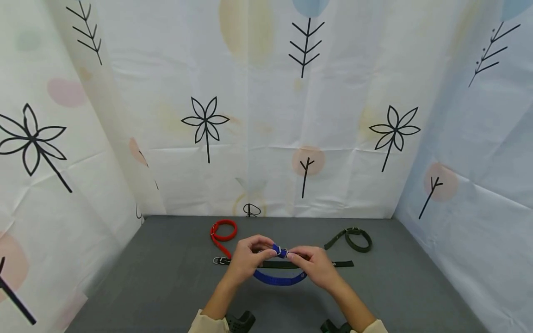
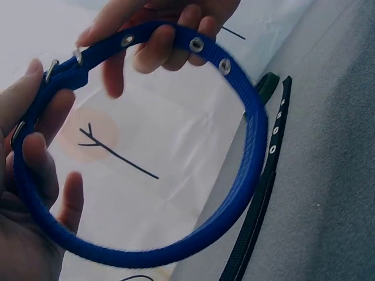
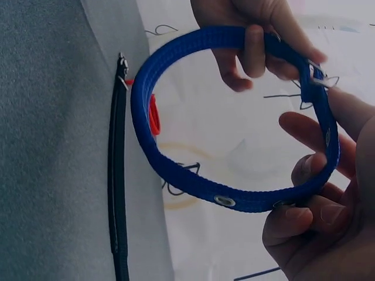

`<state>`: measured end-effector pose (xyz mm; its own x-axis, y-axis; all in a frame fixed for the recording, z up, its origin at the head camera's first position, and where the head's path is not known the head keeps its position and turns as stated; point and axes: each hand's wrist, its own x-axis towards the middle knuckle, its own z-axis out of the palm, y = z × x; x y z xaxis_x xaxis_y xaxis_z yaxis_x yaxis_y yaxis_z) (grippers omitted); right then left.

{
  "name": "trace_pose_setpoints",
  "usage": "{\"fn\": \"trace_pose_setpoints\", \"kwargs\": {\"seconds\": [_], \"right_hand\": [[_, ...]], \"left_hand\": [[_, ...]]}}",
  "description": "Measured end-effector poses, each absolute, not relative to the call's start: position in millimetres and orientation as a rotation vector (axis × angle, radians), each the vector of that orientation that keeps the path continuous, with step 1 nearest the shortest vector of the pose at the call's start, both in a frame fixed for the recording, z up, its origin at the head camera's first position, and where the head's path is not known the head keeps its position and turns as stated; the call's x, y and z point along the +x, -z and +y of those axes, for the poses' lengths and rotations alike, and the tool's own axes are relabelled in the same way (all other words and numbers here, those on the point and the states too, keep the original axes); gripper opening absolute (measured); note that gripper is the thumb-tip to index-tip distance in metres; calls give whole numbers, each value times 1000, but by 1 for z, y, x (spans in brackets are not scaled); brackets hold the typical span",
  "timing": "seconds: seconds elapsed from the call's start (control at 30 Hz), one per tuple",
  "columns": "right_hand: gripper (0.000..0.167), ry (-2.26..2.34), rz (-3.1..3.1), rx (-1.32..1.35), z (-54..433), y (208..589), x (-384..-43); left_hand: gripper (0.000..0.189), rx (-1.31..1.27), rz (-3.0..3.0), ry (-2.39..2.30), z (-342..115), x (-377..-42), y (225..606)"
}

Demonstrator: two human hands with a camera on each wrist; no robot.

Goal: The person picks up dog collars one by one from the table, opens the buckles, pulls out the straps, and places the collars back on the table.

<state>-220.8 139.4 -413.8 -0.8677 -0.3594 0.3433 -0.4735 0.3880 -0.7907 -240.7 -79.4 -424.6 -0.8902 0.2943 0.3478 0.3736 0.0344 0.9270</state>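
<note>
Blue collar [image 1: 280, 280] is in both hands, held up above the near-middle of the table, bent round into a loop. Lower curve hangs toward the person; buckle [image 2: 51, 69] end is up between the fingertips.

Left hand [image 1: 249, 256]: thumb and fingers closed on the band at the buckle end, firm pinch. Right hand [image 1: 315, 264]: fingers curled round the eyelet end, thumb tip right by the buckle. Eyelets [image 2: 197, 44] run along that stretch of band. Can't tell if the prong sits in an eyelet. Both grips are closed down to the band's thickness, some fingers spread loose around it.

Behind the collar in the head view: black strap [image 1: 276, 264] flat on the table, lying left to right, metal ring at its left end, eyelets toward the right. Hands overlap part of it in that view.

Red collar [image 1: 225, 239] beyond, left side: coiled, tail running down to near the strap's ring end. Can't tell if they touch. Green collar [image 1: 359, 250] beyond, right side: coiled, tail pointing left, apart from the strap.

Table [image 1: 166, 277] is gray. White printed cloth [image 1: 266, 180] stands behind and on both sides. Cream sleeves [image 1: 208, 323] at both forearms, black wrist cameras [image 1: 241, 322] at the near edge.
</note>
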Motion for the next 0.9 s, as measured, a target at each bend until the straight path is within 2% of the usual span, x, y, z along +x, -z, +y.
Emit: {"fn": "trace_pose_setpoints", "kwargs": {"seconds": [0.1, 0.3, 0.5, 0.67, 0.77, 0.9], "right_hand": [[14, -1513, -2499, 811, 142, 401, -213], [13, -1571, -2512, 879, 153, 396, -211], [14, -1567, -2530, 936, 171, 421, -222], [14, -1658, -2504, 951, 187, 437, -228], [15, -1774, -2443, 915, 193, 440, -228], [17, -1897, -2341, 696, 201, 444, -223]], "left_hand": [[16, -801, -2193, 2036, -85, -249, 434], [23, -927, -2284, 2079, -99, -250, 428], [32, -1112, -2327, 2198, -116, -254, 439], [39, -1118, -2368, 2260, -130, -251, 445], [42, -1073, -2402, 2232, -138, -249, 449], [42, -1040, -2356, 2216, -150, -248, 456]]}}
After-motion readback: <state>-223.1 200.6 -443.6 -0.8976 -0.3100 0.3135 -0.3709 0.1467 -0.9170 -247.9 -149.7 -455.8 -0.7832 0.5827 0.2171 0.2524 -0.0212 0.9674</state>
